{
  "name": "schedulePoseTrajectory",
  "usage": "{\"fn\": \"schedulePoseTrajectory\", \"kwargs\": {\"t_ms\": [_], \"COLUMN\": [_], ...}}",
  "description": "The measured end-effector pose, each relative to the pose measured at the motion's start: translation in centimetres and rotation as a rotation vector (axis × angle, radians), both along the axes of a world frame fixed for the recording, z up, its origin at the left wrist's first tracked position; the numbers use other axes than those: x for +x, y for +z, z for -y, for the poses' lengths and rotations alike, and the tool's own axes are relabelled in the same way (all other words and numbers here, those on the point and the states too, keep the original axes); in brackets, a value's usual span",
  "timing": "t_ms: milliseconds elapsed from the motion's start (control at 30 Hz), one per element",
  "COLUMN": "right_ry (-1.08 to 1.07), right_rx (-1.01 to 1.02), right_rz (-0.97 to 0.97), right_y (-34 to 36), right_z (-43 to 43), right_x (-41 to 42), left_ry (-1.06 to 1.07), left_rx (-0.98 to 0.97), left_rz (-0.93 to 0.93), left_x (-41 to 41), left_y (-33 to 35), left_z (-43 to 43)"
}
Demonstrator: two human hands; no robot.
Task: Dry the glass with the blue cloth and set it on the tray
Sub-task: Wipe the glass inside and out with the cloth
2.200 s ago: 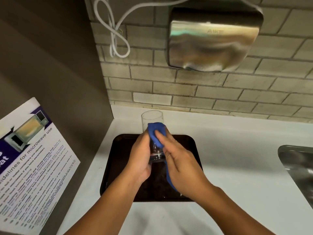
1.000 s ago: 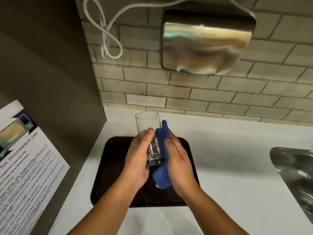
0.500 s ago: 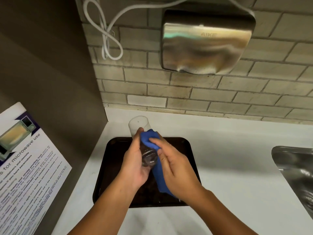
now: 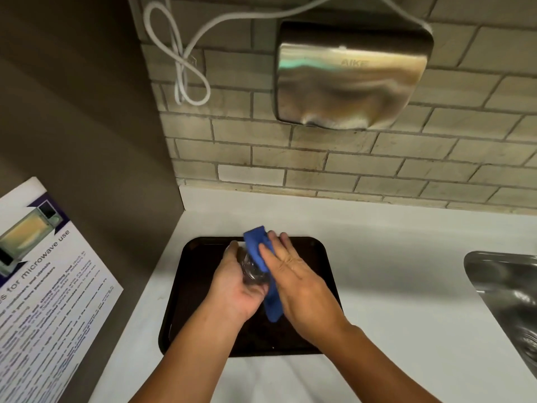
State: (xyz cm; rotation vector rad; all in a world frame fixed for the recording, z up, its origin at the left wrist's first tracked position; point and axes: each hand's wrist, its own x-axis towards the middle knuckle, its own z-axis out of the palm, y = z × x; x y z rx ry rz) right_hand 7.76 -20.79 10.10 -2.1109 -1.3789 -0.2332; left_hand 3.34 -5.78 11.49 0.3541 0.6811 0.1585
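A clear glass [image 4: 252, 271] lies tilted in my left hand [image 4: 236, 289], held above the dark brown tray [image 4: 191, 289]. Its mouth points away from me and is mostly hidden. My right hand [image 4: 296, 283] presses the blue cloth [image 4: 263, 266] flat against the glass's right side, fingers stretched out over it. The cloth's top end sticks up past my fingertips and its lower end hangs down between my two hands. The tray sits on a white counter with nothing visible standing on it.
A steel sink [image 4: 508, 298] is set into the white counter [image 4: 392, 257] at the right. A steel hand dryer [image 4: 351, 74] and a looped white cable [image 4: 186, 62] hang on the brick wall. A microwave-use poster [image 4: 43, 280] is on the brown side panel at left.
The glass has tipped lower and further away, so its rim no longer stands up above my hands. My right hand has flattened the cloth along the glass's side.
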Motion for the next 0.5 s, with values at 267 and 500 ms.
{"fn": "schedulePoseTrajectory", "kwargs": {"t_ms": [267,500], "right_ry": [0.059,0.056], "right_rx": [0.003,0.097], "right_rz": [-0.011,-0.278], "right_y": [-0.6,-0.4], "right_z": [-0.1,-0.7], "right_x": [0.8,0.6], "left_ry": [-0.061,-0.044], "left_rx": [0.069,0.085], "left_rz": [-0.007,-0.037], "left_x": [0.5,0.9], "left_y": [0.9,1.2], "left_z": [-0.1,0.4]}}
